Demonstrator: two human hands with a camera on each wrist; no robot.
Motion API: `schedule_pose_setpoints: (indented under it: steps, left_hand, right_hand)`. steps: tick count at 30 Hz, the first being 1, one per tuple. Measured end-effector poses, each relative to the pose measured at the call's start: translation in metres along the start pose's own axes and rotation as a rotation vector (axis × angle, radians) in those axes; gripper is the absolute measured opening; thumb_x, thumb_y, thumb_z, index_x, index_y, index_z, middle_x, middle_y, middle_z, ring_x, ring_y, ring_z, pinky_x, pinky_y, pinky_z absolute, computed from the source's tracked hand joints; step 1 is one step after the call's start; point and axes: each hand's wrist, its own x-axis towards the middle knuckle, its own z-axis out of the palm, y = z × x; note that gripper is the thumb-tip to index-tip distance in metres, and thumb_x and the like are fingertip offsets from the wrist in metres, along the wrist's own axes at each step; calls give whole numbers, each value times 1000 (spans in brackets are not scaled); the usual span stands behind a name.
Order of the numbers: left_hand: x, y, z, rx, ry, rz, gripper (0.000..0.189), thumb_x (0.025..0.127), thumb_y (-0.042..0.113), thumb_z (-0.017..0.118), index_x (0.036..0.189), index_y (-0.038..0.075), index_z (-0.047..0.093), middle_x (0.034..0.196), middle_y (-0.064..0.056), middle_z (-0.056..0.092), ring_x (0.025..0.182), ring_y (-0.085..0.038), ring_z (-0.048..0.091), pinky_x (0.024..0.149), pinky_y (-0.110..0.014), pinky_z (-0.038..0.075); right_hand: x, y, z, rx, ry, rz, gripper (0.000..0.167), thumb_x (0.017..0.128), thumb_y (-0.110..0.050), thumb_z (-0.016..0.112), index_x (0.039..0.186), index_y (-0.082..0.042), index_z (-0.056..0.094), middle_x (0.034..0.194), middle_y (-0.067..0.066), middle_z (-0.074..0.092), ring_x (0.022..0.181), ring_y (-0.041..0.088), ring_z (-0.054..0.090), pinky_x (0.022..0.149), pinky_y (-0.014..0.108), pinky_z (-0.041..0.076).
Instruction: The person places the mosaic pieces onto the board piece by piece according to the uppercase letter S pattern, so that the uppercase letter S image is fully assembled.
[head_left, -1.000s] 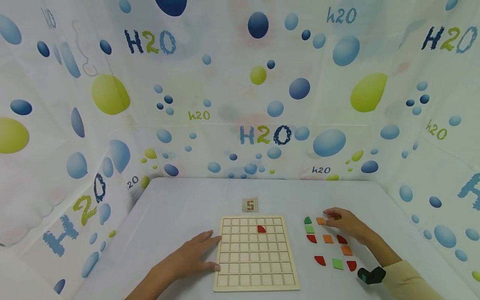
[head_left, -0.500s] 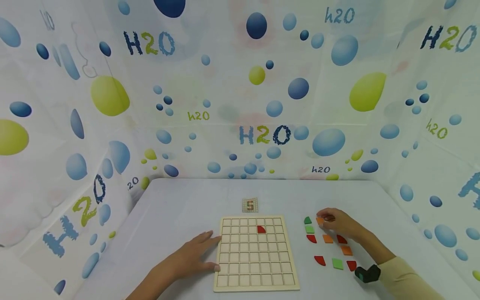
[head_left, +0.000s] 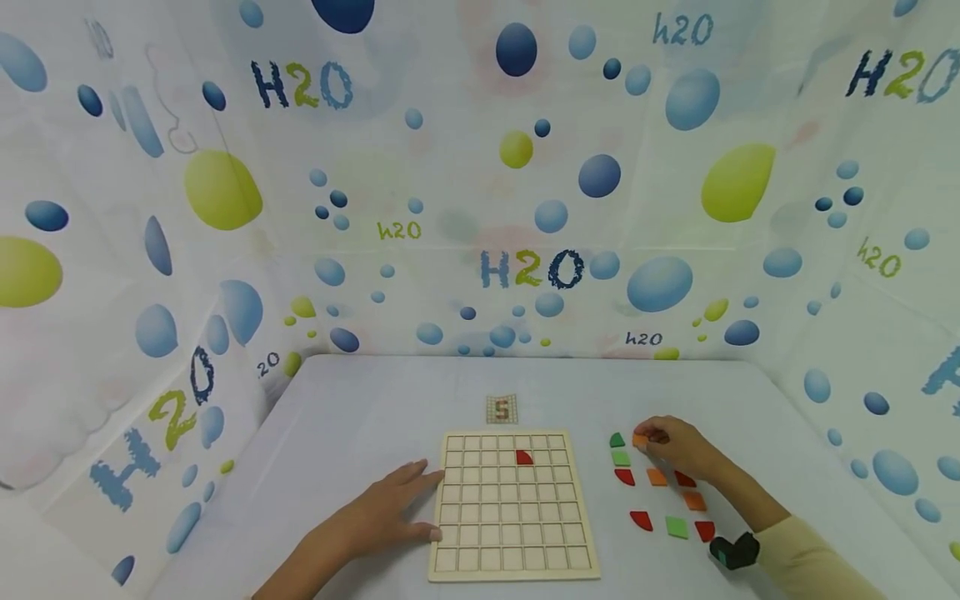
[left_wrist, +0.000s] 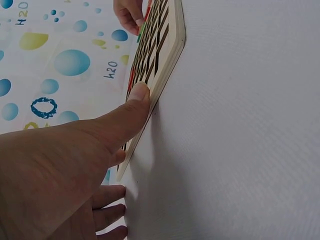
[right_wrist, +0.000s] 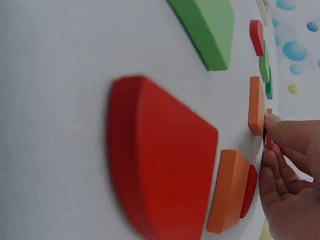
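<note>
My right hand (head_left: 681, 446) pinched an orange square (head_left: 640, 439) between thumb and fingers, low at the table. At nine o'clock, just beside the square, lay a dark green quarter (head_left: 617, 439); toward seven, a light green square (head_left: 621, 458) and, past it, a red quarter (head_left: 625, 477); at five, a second orange square (head_left: 657, 477). More loose tiles lay toward six o'clock from my hand, the nearest bottom row being red, green (head_left: 677, 527) and red.

Between eight and nine o'clock from my right hand stood the edge of the board (head_left: 510, 514), with a strip of white table (head_left: 596, 400) between it and the tiles. My left hand (head_left: 386, 508) lay unclenched at the board's nine o'clock edge, thumb touching the rim. A red quarter (head_left: 524, 457) sat in a cell near the board's twelve. Beyond, at twelve, was a card (head_left: 502, 409).

The table ran back to a bubble-printed cloth (head_left: 442, 217), which also rose at both sides.

My fingers covered part of the pinched square, and my wrist overlapped a red piece (head_left: 685, 480). The card's mark, S or 5, I couldn't settle.
</note>
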Motion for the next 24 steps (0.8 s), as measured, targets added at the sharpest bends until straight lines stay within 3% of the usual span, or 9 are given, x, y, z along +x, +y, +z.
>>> schedule_pose_setpoints:
  steps: [11, 24]
  left_hand:
    - [2, -4, 3, -8, -2, 28, 90, 86, 63, 78, 158, 17, 49, 165, -27, 37, 151, -50, 38, 117, -69, 38]
    - [2, -6, 3, -5, 7, 21, 90, 86, 63, 79, 159, 19, 49, 166, -24, 36, 151, -50, 37, 116, -71, 38]
  right_hand:
    - [9, -10, 4, -7, 49, -78, 24, 101, -11, 71, 122, -3, 71, 113, 6, 72, 103, 23, 64, 98, 49, 60]
    - [23, -76, 40, -4, 27, -200, 18, 98, -7, 74, 115, -3, 73, 111, 7, 68, 102, 21, 64, 93, 42, 59]
